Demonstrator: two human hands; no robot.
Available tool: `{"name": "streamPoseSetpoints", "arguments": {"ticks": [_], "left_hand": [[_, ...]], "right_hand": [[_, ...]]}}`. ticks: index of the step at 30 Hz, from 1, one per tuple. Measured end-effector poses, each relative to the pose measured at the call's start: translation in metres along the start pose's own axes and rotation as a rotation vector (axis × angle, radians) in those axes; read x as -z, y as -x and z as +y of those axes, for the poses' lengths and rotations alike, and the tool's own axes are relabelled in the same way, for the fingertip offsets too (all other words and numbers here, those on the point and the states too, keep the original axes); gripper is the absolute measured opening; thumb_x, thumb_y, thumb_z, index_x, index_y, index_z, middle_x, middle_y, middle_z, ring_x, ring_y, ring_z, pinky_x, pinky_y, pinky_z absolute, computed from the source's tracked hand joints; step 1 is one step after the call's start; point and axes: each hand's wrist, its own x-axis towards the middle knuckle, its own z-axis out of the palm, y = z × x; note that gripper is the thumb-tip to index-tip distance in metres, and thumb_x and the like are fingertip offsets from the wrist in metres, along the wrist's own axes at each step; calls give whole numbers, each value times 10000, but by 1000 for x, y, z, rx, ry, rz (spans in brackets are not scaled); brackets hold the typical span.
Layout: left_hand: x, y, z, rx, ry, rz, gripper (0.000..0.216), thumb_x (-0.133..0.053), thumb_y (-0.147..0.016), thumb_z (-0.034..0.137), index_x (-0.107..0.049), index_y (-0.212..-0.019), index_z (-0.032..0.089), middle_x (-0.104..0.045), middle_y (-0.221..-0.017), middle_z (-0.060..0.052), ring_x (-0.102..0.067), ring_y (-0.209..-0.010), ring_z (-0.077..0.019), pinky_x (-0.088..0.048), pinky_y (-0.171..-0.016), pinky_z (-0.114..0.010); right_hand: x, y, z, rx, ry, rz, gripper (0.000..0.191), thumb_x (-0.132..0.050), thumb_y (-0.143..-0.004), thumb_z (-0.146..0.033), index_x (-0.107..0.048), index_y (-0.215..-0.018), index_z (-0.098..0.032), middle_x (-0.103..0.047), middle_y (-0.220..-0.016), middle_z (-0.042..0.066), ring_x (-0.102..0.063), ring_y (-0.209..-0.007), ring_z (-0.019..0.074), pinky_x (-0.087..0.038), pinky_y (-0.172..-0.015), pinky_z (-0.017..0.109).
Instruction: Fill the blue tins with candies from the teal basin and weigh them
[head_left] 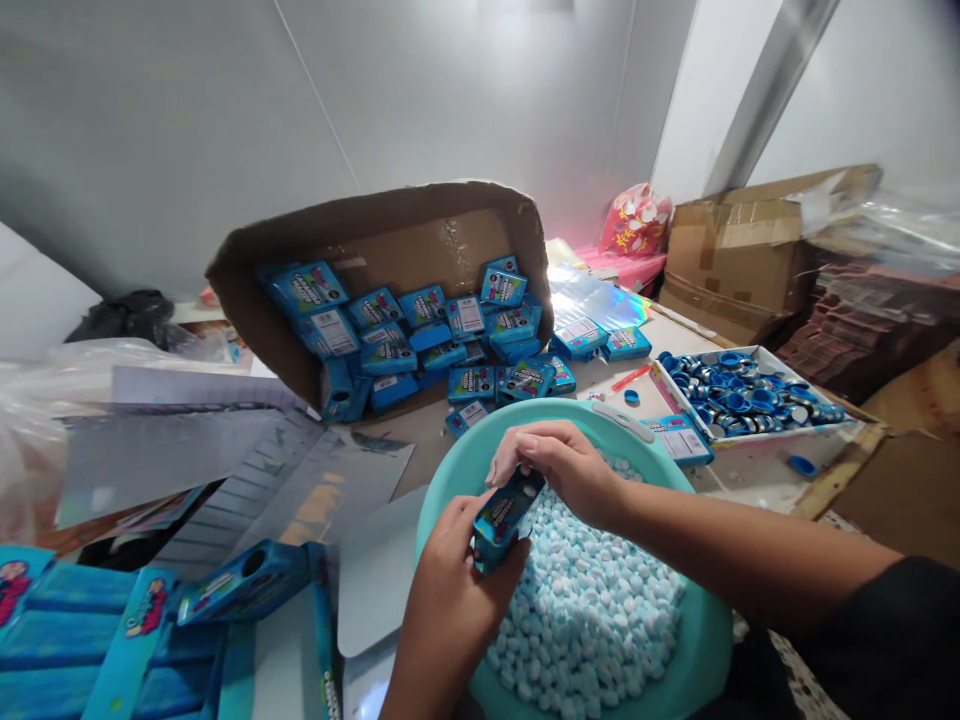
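Observation:
My left hand (450,580) grips a small blue candy box (504,515), held tilted over a teal basin (697,640). The basin is heaped with small pale blue and white candies (592,610). My right hand (559,465) is curled over the box's upper end, fingertips pinched together at its opening. Whether anything lies between those fingers is hidden. Both hands sit above the near left part of the basin.
A tipped cardboard carton (390,250) behind the basin spills several blue boxes (420,335). A white tray (757,395) of blue caps stands at the right. Silver sheets (247,470) and blue display cartons (150,630) lie at the left. Brown cartons (742,250) stand at the back right.

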Motion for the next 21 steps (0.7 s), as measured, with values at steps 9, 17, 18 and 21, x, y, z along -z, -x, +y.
{"name": "streamPoseSetpoints", "arguments": {"ticks": [9,17,18,21], "left_hand": [[-1,-2,-5,-20,-5,90,285,-673,-820,347,-655,-1071,211,-678,-1046,-62,-659,-888,-214,-531,-687,-294],[-2,0,3,29,73,157,228,-682,-813,372,-648,-949,192,-652,-876,-30,-637,-742,-177,-516,-594,-262],[-2,1,4,30,103,163,239,-679,-817,380,-637,-956,190,-649,-869,-30,-636,-733,-174,-520,-599,-263],[-2,2,5,31,182,154,265,-678,-824,388,-615,-993,194,-648,-903,-36,-649,-763,-176,-545,-645,-273]], "right_hand": [[0,4,-3,161,360,-243,430,-389,-997,-451,-742,-1062,-213,-735,-1050,93,-631,-1073,239,-437,-988,408],[2,4,-3,282,634,-177,342,-410,-998,-275,-621,-1264,-234,-658,-1218,121,-566,-1186,231,-420,-1028,441],[2,2,-2,291,654,-130,304,-453,-976,-248,-643,-1211,-215,-662,-1171,127,-584,-1139,233,-450,-990,423],[4,-3,2,323,728,-47,186,-534,-913,-178,-692,-1008,-205,-664,-1008,107,-614,-961,222,-501,-866,379]]}}
